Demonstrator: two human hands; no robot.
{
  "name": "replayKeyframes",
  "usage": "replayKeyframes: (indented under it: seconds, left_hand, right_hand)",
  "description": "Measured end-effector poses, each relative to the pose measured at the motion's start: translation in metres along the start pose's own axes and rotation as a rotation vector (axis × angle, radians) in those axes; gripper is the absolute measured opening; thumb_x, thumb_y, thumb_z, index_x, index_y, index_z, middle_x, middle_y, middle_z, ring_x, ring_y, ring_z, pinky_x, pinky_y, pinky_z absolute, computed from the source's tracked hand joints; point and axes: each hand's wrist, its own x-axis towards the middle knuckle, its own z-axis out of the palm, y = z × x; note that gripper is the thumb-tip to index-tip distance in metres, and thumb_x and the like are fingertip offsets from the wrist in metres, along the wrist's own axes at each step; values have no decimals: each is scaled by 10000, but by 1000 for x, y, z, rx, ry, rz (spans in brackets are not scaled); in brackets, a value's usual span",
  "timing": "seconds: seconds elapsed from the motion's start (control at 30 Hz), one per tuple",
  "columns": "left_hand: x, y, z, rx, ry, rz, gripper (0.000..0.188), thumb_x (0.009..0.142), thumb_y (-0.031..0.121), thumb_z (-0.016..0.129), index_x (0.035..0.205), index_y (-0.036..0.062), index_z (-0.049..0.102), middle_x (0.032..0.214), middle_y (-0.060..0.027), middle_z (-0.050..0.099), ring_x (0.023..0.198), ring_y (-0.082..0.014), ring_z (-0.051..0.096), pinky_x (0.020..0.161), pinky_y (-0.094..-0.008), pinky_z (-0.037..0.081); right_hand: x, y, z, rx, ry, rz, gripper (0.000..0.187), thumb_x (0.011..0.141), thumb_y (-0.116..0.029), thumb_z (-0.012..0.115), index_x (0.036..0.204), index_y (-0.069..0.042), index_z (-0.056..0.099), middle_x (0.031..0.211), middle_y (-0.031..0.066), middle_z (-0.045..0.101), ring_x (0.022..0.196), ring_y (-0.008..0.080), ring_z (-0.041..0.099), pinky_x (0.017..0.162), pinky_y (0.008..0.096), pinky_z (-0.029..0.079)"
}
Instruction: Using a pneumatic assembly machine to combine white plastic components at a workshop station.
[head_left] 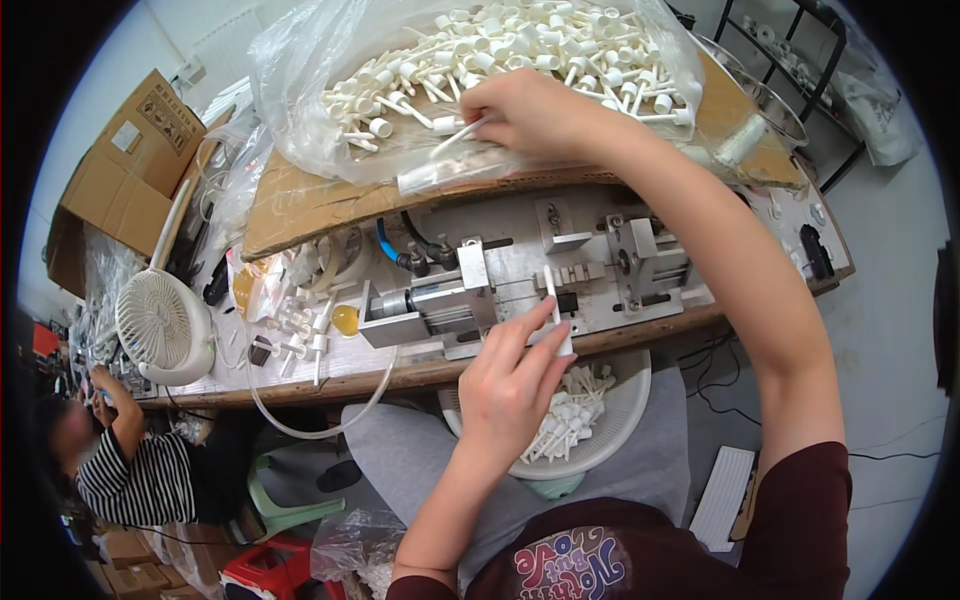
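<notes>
My right hand (530,112) is at the front of a clear plastic bag (290,100) on a cardboard sheet. Its fingers pinch a white plastic cap with a long stem (456,138), the stem pointing down to the left. Beyond it lies a heap of similar white stemmed caps (520,50). My left hand (512,375) is over the near edge of a metal clamping fixture (590,270). Between its fingers is another white stemmed piece (552,290), upper end near the fixture's small metal blocks; the fingers hide part of it.
Below the bench edge, a white basket (640,400) on my lap holds more white pieces. A white fan (165,325), a looping clear hose (330,432) and a cardboard box (135,150) are on the left. A co-worker in a striped shirt (140,475) sits at lower left.
</notes>
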Motion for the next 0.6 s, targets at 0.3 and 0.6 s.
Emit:
replayKeyframes:
  seconds: [0.3,0.6]
  left_hand:
    - [5,7,14,250,-89,78,296,769,115,804,1057,67,755,1208,-43,730,756,-198,703,666,-311,543]
    - [22,6,8,292,-147,52,275,758,138,814,1025,92,764,1183,-18,740,595,-199,631,594,-303,522]
  right_hand:
    - [-40,6,-24,-359,69,-66,160,861,-74,691,1017,-59,654,945,124,677,945,302,671,871,420,516]
    - [-42,8,-28,-388,136,21,240,992,-217,604,1134,-24,583,933,82,660,845,276,636,788,402,512]
